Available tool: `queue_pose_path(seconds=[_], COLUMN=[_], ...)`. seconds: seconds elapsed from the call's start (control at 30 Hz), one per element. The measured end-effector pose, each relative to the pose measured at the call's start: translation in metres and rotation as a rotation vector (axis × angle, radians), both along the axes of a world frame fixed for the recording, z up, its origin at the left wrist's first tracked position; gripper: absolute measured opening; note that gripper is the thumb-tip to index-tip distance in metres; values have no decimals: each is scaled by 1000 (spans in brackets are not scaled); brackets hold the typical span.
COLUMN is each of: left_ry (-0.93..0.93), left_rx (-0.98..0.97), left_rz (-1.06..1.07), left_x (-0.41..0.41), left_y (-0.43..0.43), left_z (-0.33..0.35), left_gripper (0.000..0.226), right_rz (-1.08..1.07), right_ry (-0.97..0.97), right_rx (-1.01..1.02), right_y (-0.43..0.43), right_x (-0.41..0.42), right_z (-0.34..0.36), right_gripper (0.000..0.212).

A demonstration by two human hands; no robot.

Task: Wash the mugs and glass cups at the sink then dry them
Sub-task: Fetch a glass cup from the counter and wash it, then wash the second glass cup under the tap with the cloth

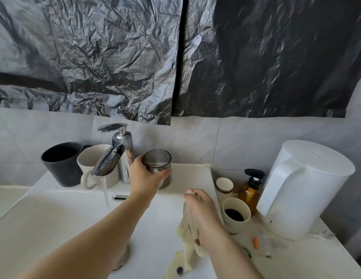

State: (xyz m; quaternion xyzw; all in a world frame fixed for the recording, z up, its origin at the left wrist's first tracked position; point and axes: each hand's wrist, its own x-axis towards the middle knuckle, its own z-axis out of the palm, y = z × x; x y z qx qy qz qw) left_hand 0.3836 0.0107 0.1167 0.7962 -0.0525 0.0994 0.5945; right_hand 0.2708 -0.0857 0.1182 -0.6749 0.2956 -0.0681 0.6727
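My left hand (144, 176) grips a smoky glass cup (157, 162) that stands upright on the sink's back ledge, right of the chrome tap (113, 156). My right hand (203, 214) holds a cream cloth (188, 234) that hangs over the white sink's (54, 218) right side. A black mug (61, 164) and a cream mug (91, 164) stand on the ledge left of the tap. Water runs from the spout into the basin.
On the counter to the right stand a white kettle (304, 188), an amber pump bottle (251, 190), a small white cup (224, 186) and a cup with dark liquid (235, 213). Crumbs and an orange scrap (255, 242) lie near the kettle. Black plastic sheeting covers the wall.
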Motion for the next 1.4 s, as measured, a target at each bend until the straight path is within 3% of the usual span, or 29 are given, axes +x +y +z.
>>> queue_pose_path(seconds=[0.2, 0.33, 0.43, 0.77, 0.87, 1.0, 1.23, 1.4], left_ry=[86, 248, 334, 345, 328, 352, 460, 583], left_rx=[-103, -172, -221, -242, -267, -285, -225, -104], left_rz=[-76, 15, -49, -262, -336, -467, -636, -710], left_x=[-11, -34, -48, -117, -142, -183, -242, -270], left_y=[5, 9, 16, 20, 7, -20, -79, -116], left_z=[7, 6, 8, 64, 77, 80, 48, 9], left_gripper=[37, 28, 19, 13, 13, 12, 10, 13], right_rz=[-9, -29, -46, -101, -135, -170, -361, -489], right_ry=[5, -17, -47, -147, -174, -230, -181, -49], right_rx=[-2, 19, 26, -36, -47, -89, -102, -135], right_y=[1, 4, 8, 11, 1, -22, -64, -85], right_x=[-5, -12, -21, -64, -90, -139, -210, -243], right_z=[4, 13, 22, 70, 85, 95, 63, 21], right_gripper=[19, 14, 13, 10, 16, 10, 6, 20])
